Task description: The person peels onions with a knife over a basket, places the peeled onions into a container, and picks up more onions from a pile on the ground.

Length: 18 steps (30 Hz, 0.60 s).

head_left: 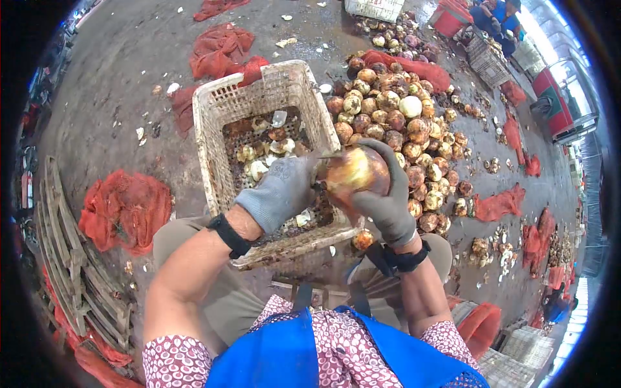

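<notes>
A large, round onion with glossy brown-and-yellow skin is resting in the person's grey-gloved right hand, above the right side of a dirty, off-white plastic crate with slatted walls. The right grip is closing around the onion, its fingers wrapping over the top and far side while the thumb is pressing the near side. The left hand, in a pale grey knitted glove, is curling in against the onion's left end; whether this grip is pinching skin or holding a small tool, I cannot tell.

The step in hand is looking like trimming or peeling, with pale and brown onion scraps lying on the crate floor below. The next move is probably calling for a steady right-hand hold, with the left hand working along the loose skin at that end.

The onion's darker, ragged end is pointing leftward at the left hand, and its smooth, rounded side is facing the right palm. Its long axis is apparently running left to right, though the near-round shape is leaving this uncertain. A heap of brown and white onions is lying on the floor beside the crate.
</notes>
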### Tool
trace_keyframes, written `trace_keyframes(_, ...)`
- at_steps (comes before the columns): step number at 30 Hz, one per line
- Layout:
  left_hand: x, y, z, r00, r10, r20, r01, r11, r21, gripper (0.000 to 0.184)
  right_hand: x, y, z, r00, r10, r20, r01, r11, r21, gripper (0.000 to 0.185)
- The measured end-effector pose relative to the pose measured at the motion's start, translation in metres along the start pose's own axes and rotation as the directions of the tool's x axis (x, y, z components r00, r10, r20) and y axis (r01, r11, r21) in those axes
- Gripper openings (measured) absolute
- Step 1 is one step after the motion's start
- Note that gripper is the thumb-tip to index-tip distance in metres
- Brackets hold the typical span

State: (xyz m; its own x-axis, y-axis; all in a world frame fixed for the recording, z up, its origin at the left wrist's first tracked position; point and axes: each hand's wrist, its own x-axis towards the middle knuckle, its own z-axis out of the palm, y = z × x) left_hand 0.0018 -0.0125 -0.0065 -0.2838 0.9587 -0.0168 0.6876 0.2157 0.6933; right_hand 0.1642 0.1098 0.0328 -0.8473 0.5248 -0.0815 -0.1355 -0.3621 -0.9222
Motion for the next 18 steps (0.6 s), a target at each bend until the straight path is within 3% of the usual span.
trace_keyframes(1,0.0,-0.004,0.005,1.0,-0.001,-0.001,0.001,1.0,-0.002,0.055,0.003,0.002,-0.003,0.961,-0.267,0.079,0.275,0.865,-0.419,0.08)
trace_keyframes(2,0.0,-0.012,0.015,0.998,0.055,-0.021,-0.056,0.996,-0.065,0.053,0.004,0.004,-0.004,0.852,-0.454,0.26,0.485,0.497,-0.719,0.079)
trace_keyframes(3,-0.001,-0.012,0.015,0.993,0.109,-0.045,-0.114,0.986,-0.125,0.051,0.004,0.003,-0.004,0.851,-0.455,0.262,0.487,0.499,-0.717,0.079)
trace_keyframes(4,-0.004,-0.012,0.013,0.993,0.11,-0.038,-0.114,0.986,-0.118,0.051,0.002,0.003,-0.003,0.94,-0.303,0.159,0.34,0.779,-0.526,0.078)
trace_keyframes(5,-0.007,-0.012,0.01,0.994,0.089,-0.068,-0.091,0.995,-0.03,0.049,0.0,0.003,-0.002,0.987,-0.117,0.107,0.142,0.952,-0.272,0.078)
trace_keyframes(6,-0.009,-0.006,0.003,0.992,0.072,-0.101,-0.066,0.996,0.055,0.047,-0.003,0.002,-0.002,0.99,0.081,0.115,-0.083,0.997,0.009,0.077)
trace_keyframes(7,-0.011,0.004,-0.006,0.993,0.074,-0.088,-0.066,0.994,0.084,0.047,-0.006,0.02,-0.012,0.969,0.193,0.155,-0.235,0.915,0.326,0.088)
trace_keyframes(8,-0.009,0.001,-0.007,0.993,0.09,-0.081,-0.082,0.992,0.093,0.047,-0.008,0.033,-0.022,0.957,0.245,0.158,-0.291,0.842,0.455,0.091)
trace_keyframes(10,-0.008,-0.006,-0.006,0.965,0.26,0.001,-0.26,0.965,0.045,0.049,-0.012,0.006,-0.011,0.927,0.172,0.334,-0.264,0.93,0.254,0.084)
trace_keyframes(11,-0.012,-0.006,-0.006,0.954,0.247,0.167,-0.262,0.962,0.072,0.047,-0.008,-0.003,-0.02,0.9,0.263,0.349,-0.29,0.957,0.025,0.085)
trace_keyframes(12,-0.013,0.008,-0.019,0.952,0.249,0.179,-0.265,0.961,0.073,0.047,-0.003,-0.002,-0.031,0.891,0.282,0.357,-0.245,0.958,-0.146,0.083)
trace_keyframes(13,-0.013,0.032,-0.04,0.93,-0.021,0.366,-0.022,0.993,0.114,0.047,-0.004,-0.009,-0.031,0.881,0.306,0.361,-0.256,0.95,-0.18,0.086)
trace_keyframes(14,-0.014,0.044,-0.05,0.806,-0.286,0.518,0.209,0.957,0.202,0.047,-0.005,-0.016,-0.029,0.871,0.33,0.365,-0.266,0.94,-0.214,0.089)
trace_keyframes(15,-0.021,0.003,-0.032,0.871,-0.089,0.483,0.087,0.996,0.028,0.051,-0.005,-0.014,-0.033,0.874,0.326,0.36,-0.268,0.942,-0.201,0.089)
trace_keyframes(16,-0.019,-0.004,-0.026,0.868,-0.088,0.488,0.081,0.996,0.036,0.051,-0.004,-0.012,-0.037,0.864,0.298,0.406,-0.277,0.954,-0.113,0.091)
trace_keyframes(18,-0.014,0.005,-0.034,0.948,0.09,0.305,0.016,0.944,-0.328,0.051,0.004,-0.008,-0.04,0.855,0.245,0.457,-0.262,0.965,-0.028,0.093)
